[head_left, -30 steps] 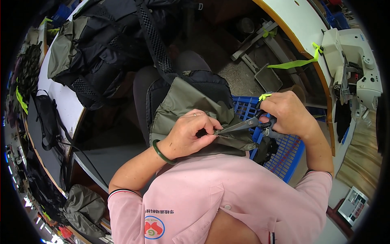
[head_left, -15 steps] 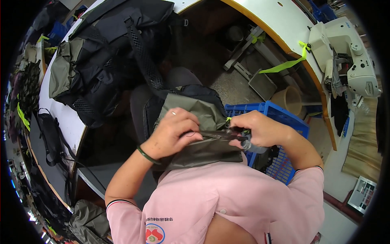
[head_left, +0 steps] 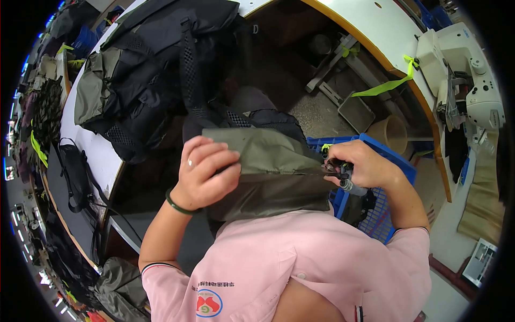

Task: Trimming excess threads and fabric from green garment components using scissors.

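Note:
Olive-green coated fabric (head_left: 268,190), part of a dark bag, lies across my lap with a seam running from left to right. My left hand (head_left: 208,174), a ring on one finger and a green bangle at the wrist, is closed at the fabric's left edge. At the right end of the seam, my right hand (head_left: 370,165) grips a dark tool with a grey tubular end (head_left: 353,187). The fingers partly cover this tool, so its exact kind is unclear. A bit of neon-yellow cord shows beside those fingers.
A blue plastic crate (head_left: 403,162) stands at my right, below the forearm. Black and olive backpacks (head_left: 145,91) lie on the white table at left. A sewing machine (head_left: 469,80) stands at far right; a neon strap (head_left: 383,88) hangs from the table edge near a beige bucket (head_left: 390,134).
My left hand has moved left along the fabric, away from my right hand. My right hand and its tool have shifted slightly right, and the seam now lies exposed between the hands.

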### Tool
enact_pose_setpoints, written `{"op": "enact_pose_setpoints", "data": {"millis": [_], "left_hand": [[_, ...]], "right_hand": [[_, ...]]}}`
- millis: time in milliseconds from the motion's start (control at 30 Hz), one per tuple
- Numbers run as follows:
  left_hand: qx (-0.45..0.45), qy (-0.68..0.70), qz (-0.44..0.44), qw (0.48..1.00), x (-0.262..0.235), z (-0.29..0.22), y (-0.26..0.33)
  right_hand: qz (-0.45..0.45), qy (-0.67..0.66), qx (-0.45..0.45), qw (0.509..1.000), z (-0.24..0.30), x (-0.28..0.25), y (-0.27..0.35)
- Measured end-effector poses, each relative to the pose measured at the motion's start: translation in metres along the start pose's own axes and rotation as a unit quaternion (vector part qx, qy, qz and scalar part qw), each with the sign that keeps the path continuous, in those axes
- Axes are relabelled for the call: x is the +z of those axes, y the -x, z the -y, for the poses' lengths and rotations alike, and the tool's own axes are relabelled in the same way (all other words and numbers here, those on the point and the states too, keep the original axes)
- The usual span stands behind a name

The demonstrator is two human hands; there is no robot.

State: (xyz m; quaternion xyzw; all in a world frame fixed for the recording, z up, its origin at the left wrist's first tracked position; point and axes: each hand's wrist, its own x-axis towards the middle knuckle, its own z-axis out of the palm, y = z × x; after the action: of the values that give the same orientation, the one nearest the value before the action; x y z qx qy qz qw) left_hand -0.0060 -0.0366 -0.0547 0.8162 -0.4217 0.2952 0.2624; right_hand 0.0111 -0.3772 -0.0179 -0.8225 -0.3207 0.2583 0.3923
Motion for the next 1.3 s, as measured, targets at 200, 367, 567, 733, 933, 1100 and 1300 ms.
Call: {"op": "enact_pose_setpoints", "data": {"millis": [200,367,567,733,933,1100,1300], "left_hand": [[-0.009,0.122,0.020,0.992,-0.010,-0.009,0.006],[-0.207,0.358,0.159,0.896,-0.008,-0.014,0.004],[-0.112,0.261,0.087,0.955,0.007,-0.019,0.014],[-0.024,0.164,0.044,0.985,0.005,-0.022,0.010],[0.013,0.152,0.038,0.988,0.010,-0.021,-0.002],[0.001,0.194,0.011,0.981,0.019,-0.023,-0.012],[-0.057,0.199,0.055,0.977,0.020,-0.022,-0.008]], "right_hand": [[-0.022,-0.028,-0.047,0.998,-0.009,0.007,-0.002],[-0.006,-0.059,0.000,0.998,-0.013,0.011,-0.003],[0.014,-0.087,0.105,0.991,-0.014,0.008,-0.002],[-0.056,0.031,0.089,0.994,0.005,-0.008,-0.006],[-0.032,-0.133,0.002,0.991,0.048,0.007,-0.031],[0.015,-0.099,-0.028,0.995,0.059,0.015,-0.059],[0.032,-0.044,-0.038,0.998,0.051,0.021,-0.060]]}}
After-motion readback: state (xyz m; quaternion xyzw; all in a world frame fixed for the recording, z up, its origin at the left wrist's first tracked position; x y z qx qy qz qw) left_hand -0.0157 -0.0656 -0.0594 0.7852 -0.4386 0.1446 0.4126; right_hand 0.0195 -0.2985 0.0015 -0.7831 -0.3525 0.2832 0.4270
